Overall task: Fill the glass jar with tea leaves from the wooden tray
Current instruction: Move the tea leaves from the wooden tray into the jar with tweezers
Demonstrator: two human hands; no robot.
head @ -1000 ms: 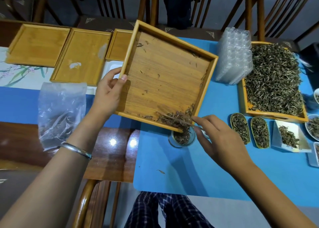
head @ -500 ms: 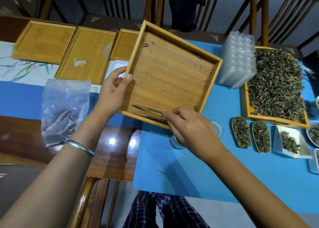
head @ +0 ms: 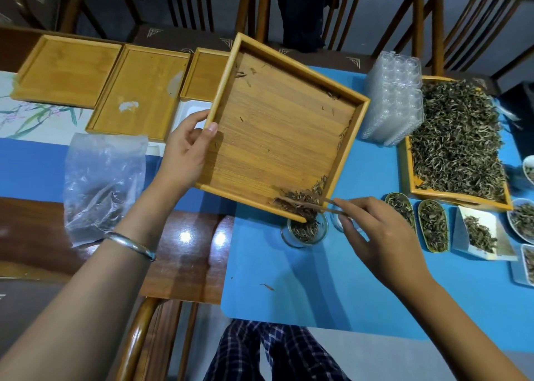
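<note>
- Gripping the near-left edge of the wooden tray (head: 277,138), the left hand (head: 185,155) is closed around the rim, thumb on top and fingers underneath, holding the tray tilted so one corner points down.
- The right hand (head: 372,233) pinches a thin wooden stick (head: 315,206) between thumb and fingertips; its far end lies in the tea leaves (head: 303,197) heaped in that low corner.
- The glass jar (head: 304,232) stands on the blue mat (head: 318,294) directly under the low corner, already holding a good many leaves, just left of the right hand's fingers.
- The stick lies roughly along the tray's near rim, so a sweep toward the corner should drop leaves straight down; the right hand is the nearer one.
- A few leaves cling along the tray's right wall, and one lies stray on the mat.
- A second, heaped tray (head: 456,138) sits well to the right.
</note>
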